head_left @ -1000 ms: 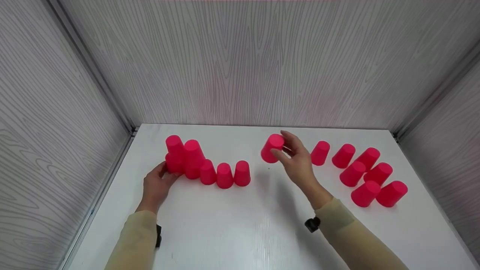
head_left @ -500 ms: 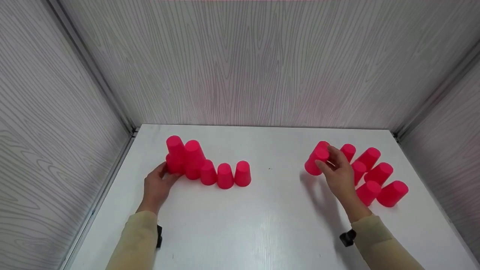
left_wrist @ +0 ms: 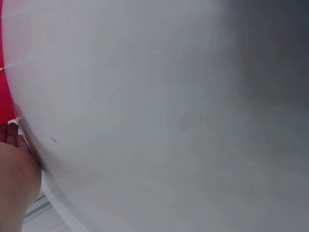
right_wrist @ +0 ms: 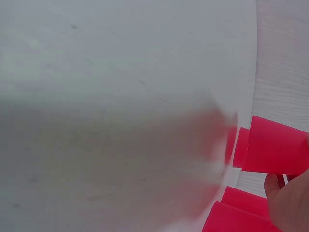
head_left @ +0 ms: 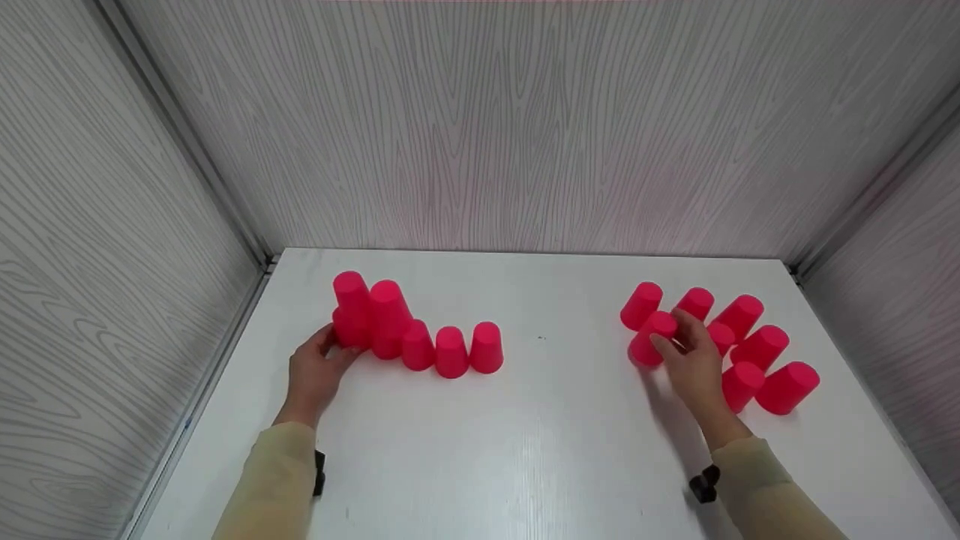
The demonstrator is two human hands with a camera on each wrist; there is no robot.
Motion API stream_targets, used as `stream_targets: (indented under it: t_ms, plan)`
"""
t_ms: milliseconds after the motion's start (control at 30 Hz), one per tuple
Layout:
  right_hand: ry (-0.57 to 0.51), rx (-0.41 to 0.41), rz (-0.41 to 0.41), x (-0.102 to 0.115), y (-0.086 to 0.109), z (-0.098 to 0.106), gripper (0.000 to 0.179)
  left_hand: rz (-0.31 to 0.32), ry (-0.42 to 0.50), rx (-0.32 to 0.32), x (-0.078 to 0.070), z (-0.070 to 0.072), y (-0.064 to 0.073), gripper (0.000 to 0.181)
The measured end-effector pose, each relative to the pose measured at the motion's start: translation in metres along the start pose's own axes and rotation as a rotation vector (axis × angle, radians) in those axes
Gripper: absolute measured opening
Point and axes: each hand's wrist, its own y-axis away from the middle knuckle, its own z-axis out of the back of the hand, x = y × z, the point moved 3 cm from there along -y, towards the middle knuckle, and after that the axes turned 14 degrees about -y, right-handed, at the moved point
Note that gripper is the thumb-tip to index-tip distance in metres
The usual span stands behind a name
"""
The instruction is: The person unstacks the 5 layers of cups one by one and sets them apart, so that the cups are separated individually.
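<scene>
In the head view, my left hand (head_left: 315, 379) has its thumb and fingers around the lower leftmost red plastic cup (head_left: 345, 330) of a row of upside-down cups. Two cups stand on top of that row's left end, among them an upper cup (head_left: 349, 289). On the right, my right hand (head_left: 696, 369) pinches another upside-down cup (head_left: 651, 341), close over the table and in front of a standing cup (head_left: 641, 304). The right wrist view shows this held cup (right_wrist: 277, 147) between thumb and fingers. Only part of my left hand (left_wrist: 19, 169) shows in the left wrist view.
Several more upside-down cups (head_left: 761, 346) stand loosely grouped on the right of the white table (head_left: 510, 457), partly hidden behind my right hand. At the left row's right end is a single cup (head_left: 487, 347). Grey wood-grain panels (head_left: 480, 135) enclose the back and sides.
My right hand has carried its cup from the middle rightward, then lower toward the table beside the right group. The left hand has stayed at its cup.
</scene>
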Motion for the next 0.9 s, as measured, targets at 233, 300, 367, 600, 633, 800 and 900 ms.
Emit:
stream_targets:
  t_ms: [233, 300, 367, 600, 633, 800, 900]
  plan:
    - [0.008, 0.003, -0.006, -0.0055, -0.001, 0.0033, 0.077, 0.004, 0.006, 0.009, 0.0005, -0.001, 0.0003, 0.079]
    - [0.008, 0.004, -0.01, -0.0061, -0.001, 0.004, 0.076, 0.003, 0.009, 0.01, 0.0004, -0.0013, 0.0003, 0.079]
    - [0.003, 0.006, -0.017, -0.0065, -0.0011, 0.0046, 0.076, 0.003, 0.009, 0.011, 0.0, -0.0014, 0.0002, 0.079]
    - [-0.001, 0.008, -0.053, -0.0084, -0.0021, 0.0048, 0.078, 0.016, 0.003, 0.011, -0.0013, -0.0016, 0.0008, 0.079]
    - [0.001, 0.006, -0.057, -0.0086, -0.0025, 0.0045, 0.079, 0.018, 0.0, 0.011, -0.0016, -0.0014, 0.0014, 0.079]
    - [0.004, 0.002, -0.059, -0.008, -0.0034, 0.0034, 0.078, 0.019, -0.011, 0.006, -0.0019, -0.0007, 0.002, 0.079]
    - [0.004, 0.004, -0.053, -0.0079, -0.0034, 0.0033, 0.079, 0.005, -0.009, -0.002, -0.0021, -0.0009, 0.0013, 0.078]
